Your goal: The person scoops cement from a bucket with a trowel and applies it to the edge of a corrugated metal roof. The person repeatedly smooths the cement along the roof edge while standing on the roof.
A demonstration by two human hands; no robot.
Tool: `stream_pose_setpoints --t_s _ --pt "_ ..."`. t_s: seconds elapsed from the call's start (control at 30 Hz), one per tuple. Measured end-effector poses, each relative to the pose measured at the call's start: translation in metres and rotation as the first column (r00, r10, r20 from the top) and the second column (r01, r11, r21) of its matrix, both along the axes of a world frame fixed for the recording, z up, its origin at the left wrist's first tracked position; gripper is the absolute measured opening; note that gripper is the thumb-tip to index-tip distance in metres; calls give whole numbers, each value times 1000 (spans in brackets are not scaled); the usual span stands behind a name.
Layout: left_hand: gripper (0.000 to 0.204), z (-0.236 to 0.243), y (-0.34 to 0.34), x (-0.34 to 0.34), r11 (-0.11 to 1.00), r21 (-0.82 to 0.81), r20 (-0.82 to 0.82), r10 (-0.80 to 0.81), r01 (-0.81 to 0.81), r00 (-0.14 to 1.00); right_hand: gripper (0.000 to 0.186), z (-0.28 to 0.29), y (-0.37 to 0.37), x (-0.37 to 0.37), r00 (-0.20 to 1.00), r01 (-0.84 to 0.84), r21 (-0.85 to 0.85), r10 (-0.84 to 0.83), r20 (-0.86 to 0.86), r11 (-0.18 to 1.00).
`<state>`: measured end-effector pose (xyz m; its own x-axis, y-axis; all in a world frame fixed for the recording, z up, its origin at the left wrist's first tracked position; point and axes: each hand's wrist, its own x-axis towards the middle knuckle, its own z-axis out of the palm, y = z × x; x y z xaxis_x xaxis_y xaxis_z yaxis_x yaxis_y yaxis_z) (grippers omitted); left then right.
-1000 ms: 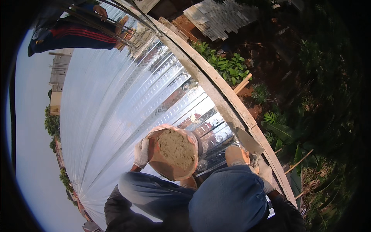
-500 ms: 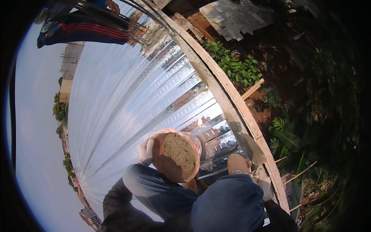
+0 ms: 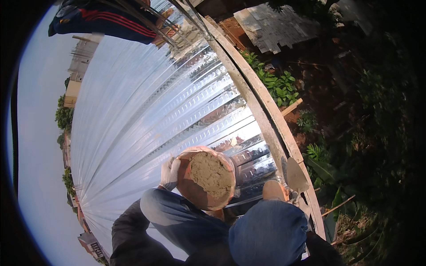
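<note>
My left hand [image 3: 170,174], in a pale glove, grips the left rim of a round orange bucket [image 3: 191,193] filled with grey-tan mortar [image 3: 212,174]. The bucket hangs above my knees over a shiny corrugated metal deck [image 3: 146,115]. A trowel [image 3: 295,175] points away from me along the wooden edge board [image 3: 262,104]. Only a pale sliver of my right hand [image 3: 293,197] shows at the trowel's handle; my right knee hides the rest.
My tan boot tip [image 3: 274,190] rests near the deck's right edge. Beyond the edge board the ground drops to red soil and green plants [image 3: 279,86]. Another person in dark clothes with red stripes [image 3: 102,20] is at the deck's far end, among steel bars.
The bucket has stayed in my left hand and shifted slightly lower and right in view. The trowel keeps its place beside my boot.
</note>
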<state>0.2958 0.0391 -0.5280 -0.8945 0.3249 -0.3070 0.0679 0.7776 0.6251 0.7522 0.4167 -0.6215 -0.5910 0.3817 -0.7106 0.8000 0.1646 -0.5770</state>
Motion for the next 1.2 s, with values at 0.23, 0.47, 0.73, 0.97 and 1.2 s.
stream_pose_setpoints --t_s 0.23,0.47,0.73,0.97,1.2 --pt "38 -3 3 9 989 129 27 65 -68 998 39 -7 -9 23 994 -32 -52 26 -109 998" --pt "37 -5 3 4 988 144 58 54 -62 997 41 21 -4 -3 999 -3 -99 7 44 995" --pt "47 -8 6 4 997 78 -4 12 -12 1000 36 -4 -22 18 994 37 101 -26 -101 994" --pt "44 -20 -33 -8 998 -54 -47 40 -42 998 33 13 -5 -17 990 137 -16 -136 40 990" --pt "41 -20 -22 -13 761 -643 -215 -281 81 935 30 25 -1 -28 975 221 6 -221 -18 975"
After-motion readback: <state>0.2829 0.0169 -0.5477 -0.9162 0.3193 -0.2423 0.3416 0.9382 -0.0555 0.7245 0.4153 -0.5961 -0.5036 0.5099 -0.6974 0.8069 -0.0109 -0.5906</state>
